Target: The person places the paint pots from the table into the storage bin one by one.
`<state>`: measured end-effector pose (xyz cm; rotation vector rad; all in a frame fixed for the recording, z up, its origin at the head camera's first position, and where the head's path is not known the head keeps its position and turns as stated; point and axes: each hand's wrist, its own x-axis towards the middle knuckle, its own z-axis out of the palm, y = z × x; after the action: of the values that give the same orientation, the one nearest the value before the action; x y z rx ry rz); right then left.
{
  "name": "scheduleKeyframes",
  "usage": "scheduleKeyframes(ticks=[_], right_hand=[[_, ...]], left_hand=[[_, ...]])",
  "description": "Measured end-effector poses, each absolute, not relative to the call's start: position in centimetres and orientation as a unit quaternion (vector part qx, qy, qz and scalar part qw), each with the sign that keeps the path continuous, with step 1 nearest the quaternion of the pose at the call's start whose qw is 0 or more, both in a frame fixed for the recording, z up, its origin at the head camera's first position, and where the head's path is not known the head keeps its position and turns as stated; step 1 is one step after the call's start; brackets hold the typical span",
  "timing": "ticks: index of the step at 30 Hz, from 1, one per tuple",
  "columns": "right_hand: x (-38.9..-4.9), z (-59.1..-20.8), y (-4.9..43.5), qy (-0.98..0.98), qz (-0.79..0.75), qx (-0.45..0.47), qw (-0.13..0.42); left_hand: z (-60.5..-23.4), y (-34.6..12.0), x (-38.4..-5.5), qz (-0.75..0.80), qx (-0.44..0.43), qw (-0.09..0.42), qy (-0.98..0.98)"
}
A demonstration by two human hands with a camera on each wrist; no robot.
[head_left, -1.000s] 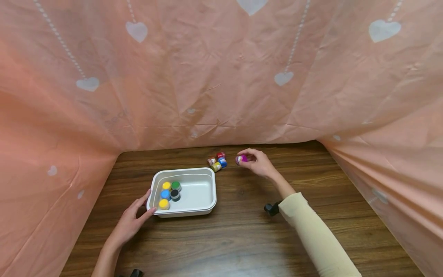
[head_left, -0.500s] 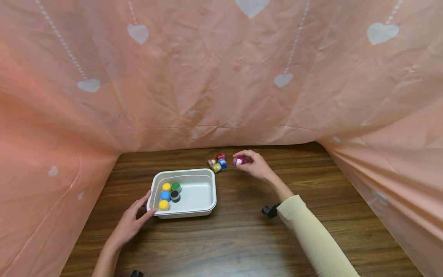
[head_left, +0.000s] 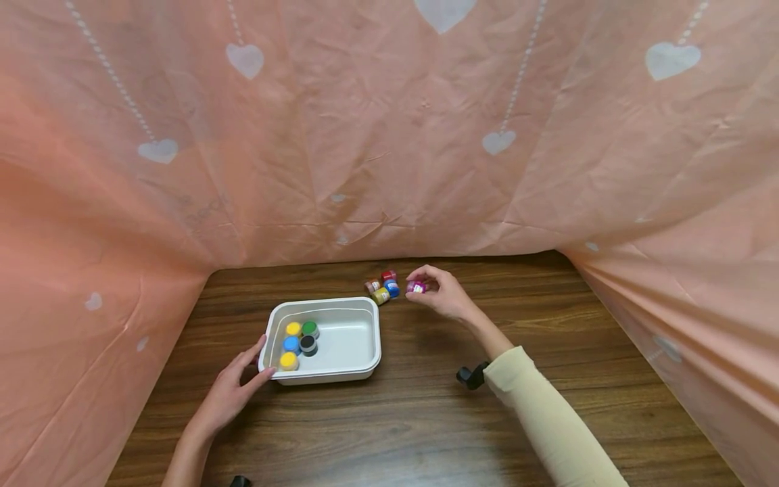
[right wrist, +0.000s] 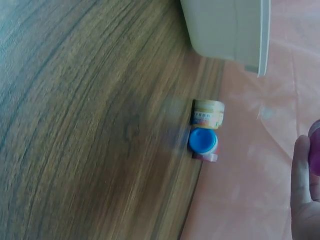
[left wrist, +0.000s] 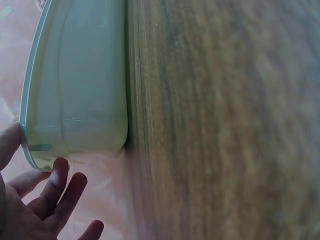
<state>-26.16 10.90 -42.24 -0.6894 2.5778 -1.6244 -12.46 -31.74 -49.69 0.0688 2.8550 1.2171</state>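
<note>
My right hand [head_left: 449, 296] pinches a small paint jar [head_left: 417, 287] with a magenta lid between thumb and fingers, above the table right of several other jars. A magenta part of that jar [right wrist: 315, 152] shows at the right wrist view's edge. My left hand [head_left: 228, 392] grips the left end of a white plastic tub [head_left: 356, 338], thumb at the near corner; in the left wrist view its fingers [left wrist: 61, 172] bend under the rim. Inside the tub, jars with yellow [head_left: 289, 360], blue [head_left: 291, 344], green [head_left: 310, 327] and black lids [head_left: 308, 343] stand at the left.
Just behind the tub's right corner lies a cluster: a yellow jar [head_left: 381, 295], a blue jar [head_left: 391, 289], a red jar [head_left: 389, 275] and a brown jar [head_left: 372, 286]. A pink heart-printed curtain [head_left: 389, 169] encloses the wooden table [head_left: 426, 419] at the back and sides.
My right hand has brought the magenta jar a little leftward and nearer, turning it so its label faces more toward me. The left hand keeps its hold on the tub.
</note>
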Motion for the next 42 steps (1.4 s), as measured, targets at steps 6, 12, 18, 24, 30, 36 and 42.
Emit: scheduleKeyframes(ticks=[6,12,18,24,30,36,42], right_hand=[[-26.7,-43.7,10.8,0.821,-0.528,-0.218,0.021],[-26.6,-43.9,10.4,0.809,-0.534,-0.243,0.033],[-26.3,-43.7,9.6,0.805,-0.538,-0.244,0.054],[-26.0,-43.5,8.6,0.784,-0.563,-0.254,0.066],[-25.7,-43.4,7.3,0.773,-0.570,-0.265,0.088],[-25.4,-43.5,6.0,0.762,-0.570,-0.289,0.104],[-25.2,-43.6,4.9,0.756,-0.568,-0.306,0.111]], left_hand=[[-49.7,-31.7,-12.4,0.391,0.030,0.014,0.920],[-49.7,-31.7,-12.4,0.393,0.033,0.014,0.919],[-49.5,-31.8,-12.5,0.402,0.029,0.031,0.915],[-49.5,-31.8,-12.5,0.396,0.027,0.032,0.917],[-49.4,-31.8,-12.6,0.393,0.021,0.030,0.919],[-49.4,-31.8,-12.6,0.391,0.019,0.029,0.920],[-49.6,-31.8,-12.5,0.390,0.022,0.024,0.920]])
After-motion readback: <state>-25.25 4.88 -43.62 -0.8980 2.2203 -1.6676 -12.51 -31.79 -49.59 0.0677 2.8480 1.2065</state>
